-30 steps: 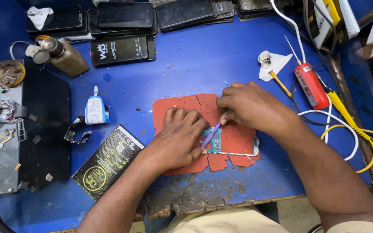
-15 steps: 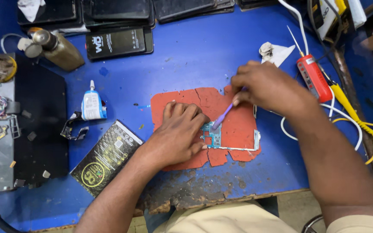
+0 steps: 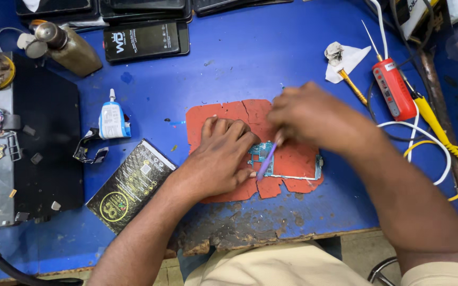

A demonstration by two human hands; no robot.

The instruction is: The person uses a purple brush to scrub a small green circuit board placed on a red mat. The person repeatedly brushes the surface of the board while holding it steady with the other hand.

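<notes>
A small blue-green circuit board [image 3: 263, 154] lies on a cracked red mat [image 3: 298, 159] on the blue worktable. My left hand [image 3: 219, 156] rests flat on the mat, pinning the board's left end with its fingers. My right hand [image 3: 311, 116] hovers over the board and grips a thin purple-handled tool [image 3: 266, 160], whose tip points down at the board near my left thumb. Much of the board is hidden under both hands.
A small glue bottle [image 3: 112, 119] and a black patterned battery [image 3: 131, 185] lie left of the mat. A red handheld device [image 3: 394, 87] with white and yellow cables sits at right. Phones [image 3: 145, 39] line the back. A black tray [image 3: 38, 137] holds small parts at left.
My right hand has swung the purple tool from the mat's upper right back down over the board. The left hand stays pressed on the board. The camera has drifted slightly.
</notes>
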